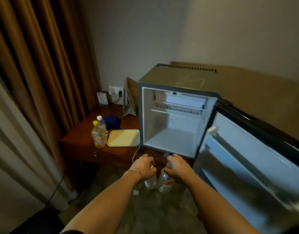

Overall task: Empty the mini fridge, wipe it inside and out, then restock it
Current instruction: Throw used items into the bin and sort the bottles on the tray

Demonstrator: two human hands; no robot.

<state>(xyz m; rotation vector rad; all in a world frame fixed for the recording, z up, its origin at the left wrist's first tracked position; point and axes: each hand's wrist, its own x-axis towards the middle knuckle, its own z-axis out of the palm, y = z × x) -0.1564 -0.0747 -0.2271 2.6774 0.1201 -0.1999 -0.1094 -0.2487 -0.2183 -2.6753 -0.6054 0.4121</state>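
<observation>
- Bottles: one clear bottle point(150, 180) hangs below the left hand point(143, 166), a second bottle point(165, 182) below the right hand point(176, 167); long axes are upright, necks inside the curled fingers.
- Both hands are just in front of the mini fridge point(172, 122), below its open, bare cavity.
- The right hand is nearer to the open door point(250, 159).
- Two other bottles point(99, 132) stand on the wooden table point(81, 137) at the left, near the left hand.

The room is dim; the mini fridge point(174, 122) interior looks brightest, while edges around it bend and blur.
</observation>
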